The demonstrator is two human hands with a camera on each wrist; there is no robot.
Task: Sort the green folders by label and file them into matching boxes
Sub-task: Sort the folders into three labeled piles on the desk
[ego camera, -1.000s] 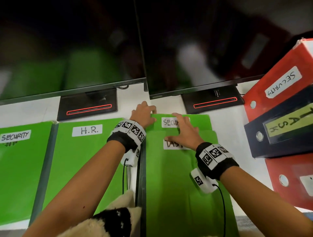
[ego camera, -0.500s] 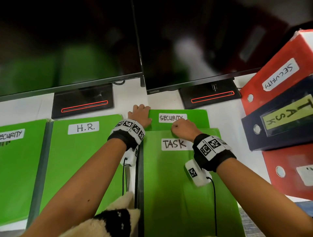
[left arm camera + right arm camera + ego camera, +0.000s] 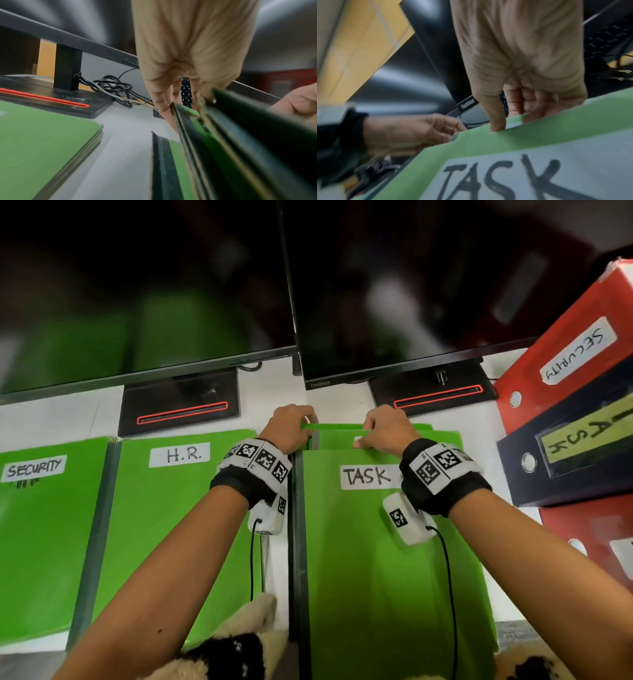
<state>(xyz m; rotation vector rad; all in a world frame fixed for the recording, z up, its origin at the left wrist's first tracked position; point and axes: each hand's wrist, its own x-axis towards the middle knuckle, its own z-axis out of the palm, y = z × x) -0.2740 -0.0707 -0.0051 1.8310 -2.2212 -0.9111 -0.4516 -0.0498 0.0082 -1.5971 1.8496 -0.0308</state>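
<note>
Two green folders lie stacked at centre right. The top one, labelled TASK [image 3: 376, 559], shows its label close up in the right wrist view [image 3: 488, 142]. The folder beneath it [image 3: 335, 440] juts out at the far end. My left hand [image 3: 291, 426] pinches that folder's far left corner [image 3: 193, 113], fingers curled over the edge. My right hand [image 3: 383, 429] grips its far edge, thumb on top [image 3: 496, 121], covering its label. To the left lie an H.R. folder [image 3: 178, 525] and a SECURITY folder [image 3: 41, 525].
At the right stand a red box labelled SECURITY [image 3: 565, 354], a dark blue box labelled TASK [image 3: 565, 453] and another red box [image 3: 589, 542]. Two monitors on black stands [image 3: 178, 405] rise just behind the folders. Tangled cables [image 3: 111, 89] lie behind the left stand.
My right hand left the TASK label area and moved to the far edge of the lower folder, hiding its SECURITY label. Both hands now hold that edge, which has lifted slightly.
</note>
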